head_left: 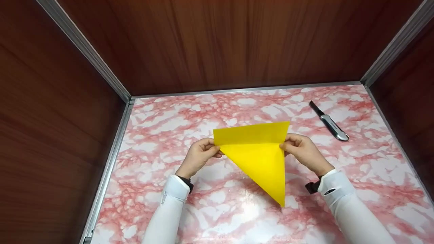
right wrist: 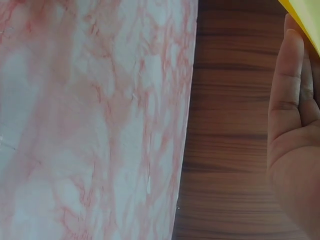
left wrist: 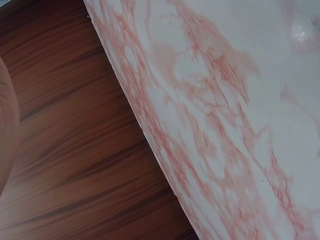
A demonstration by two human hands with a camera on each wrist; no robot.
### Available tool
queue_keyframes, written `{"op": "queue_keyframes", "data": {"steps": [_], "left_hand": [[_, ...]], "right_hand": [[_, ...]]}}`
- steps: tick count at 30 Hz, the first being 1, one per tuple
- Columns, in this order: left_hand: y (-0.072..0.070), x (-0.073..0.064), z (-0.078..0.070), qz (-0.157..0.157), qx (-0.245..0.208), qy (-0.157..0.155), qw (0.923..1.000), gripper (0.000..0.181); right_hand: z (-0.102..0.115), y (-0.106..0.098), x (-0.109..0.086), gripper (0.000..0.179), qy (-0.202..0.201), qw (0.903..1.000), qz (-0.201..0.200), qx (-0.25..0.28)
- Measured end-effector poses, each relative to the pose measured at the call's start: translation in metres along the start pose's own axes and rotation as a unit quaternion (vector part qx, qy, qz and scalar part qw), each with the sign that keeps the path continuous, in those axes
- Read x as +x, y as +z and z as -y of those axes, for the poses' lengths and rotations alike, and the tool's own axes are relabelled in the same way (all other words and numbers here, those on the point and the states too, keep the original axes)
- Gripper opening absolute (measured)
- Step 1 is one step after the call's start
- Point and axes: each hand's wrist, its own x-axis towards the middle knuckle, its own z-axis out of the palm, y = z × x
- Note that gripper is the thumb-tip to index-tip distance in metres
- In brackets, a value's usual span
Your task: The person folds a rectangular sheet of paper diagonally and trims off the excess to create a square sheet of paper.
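Observation:
A sheet of yellow paper (head_left: 259, 159) is held up above the table in the head view. It shows a darker strip along the top and a bright triangle that tapers to a point at the lower right. My left hand (head_left: 199, 154) pinches its left edge near the crease between strip and triangle. On the opposite edge, my right hand (head_left: 305, 152) pinches the paper at about the same height. The right wrist view catches a corner of the paper beside the right hand (right wrist: 295, 135). Only a sliver of the left hand (left wrist: 6, 120) shows in the left wrist view.
A utility knife (head_left: 330, 123) with a silver and dark handle lies at the right back of the pink and white marbled table (head_left: 162, 122). Dark wood panels (head_left: 217, 44) with metal edging stand behind and at both sides.

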Motion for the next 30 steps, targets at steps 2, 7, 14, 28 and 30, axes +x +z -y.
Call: {"op": "queue_keyframes", "data": {"steps": [2,7,14,28,30], "left_hand": [[0.000,0.000,0.000,-0.003,-0.006,0.006,1.0000,0.021],[0.001,0.000,0.000,-0.005,-0.020,0.020,0.9996,0.021],[0.000,-0.002,-0.001,-0.003,0.001,0.043,0.9991,0.025],[-0.001,-0.004,-0.002,-0.019,0.002,0.038,0.9991,0.016],[-0.001,-0.005,-0.003,-0.015,0.007,0.033,0.9993,0.017]], "right_hand": [[0.000,0.001,0.000,0.019,-0.008,0.9998,-0.010,0.012],[0.000,0.005,-0.002,0.022,-0.025,0.9982,-0.036,0.041],[0.002,0.008,-0.004,0.022,-0.034,0.9956,-0.047,0.073],[0.003,0.014,-0.005,0.025,-0.040,0.9906,-0.034,0.126],[0.003,0.015,-0.005,0.024,-0.039,0.9901,-0.033,0.130]]}}
